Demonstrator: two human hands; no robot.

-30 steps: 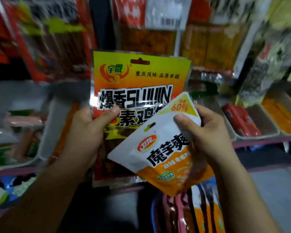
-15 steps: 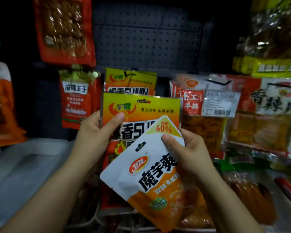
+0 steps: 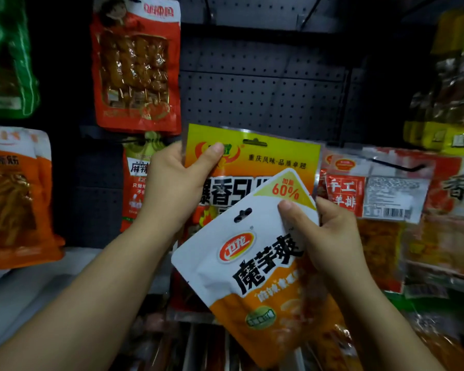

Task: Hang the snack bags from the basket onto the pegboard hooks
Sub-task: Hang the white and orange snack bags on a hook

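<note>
1. Left hand (image 3: pixel 172 188) gripped yellow snack bag (image 3: pixel 276 156) at top-left corner, thumb over front.
2. Right hand (image 3: pixel 330 236) pinched white-orange snack bag (image 3: pixel 252 266), tilted, overlapping yellow one.
3. Both held before pegboard (image 3: pixel 260 97), btwn hung pkts.

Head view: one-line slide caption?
Left hand grips a yellow snack bag, right hand a white-and-orange bag, before the pegboard.
</note>
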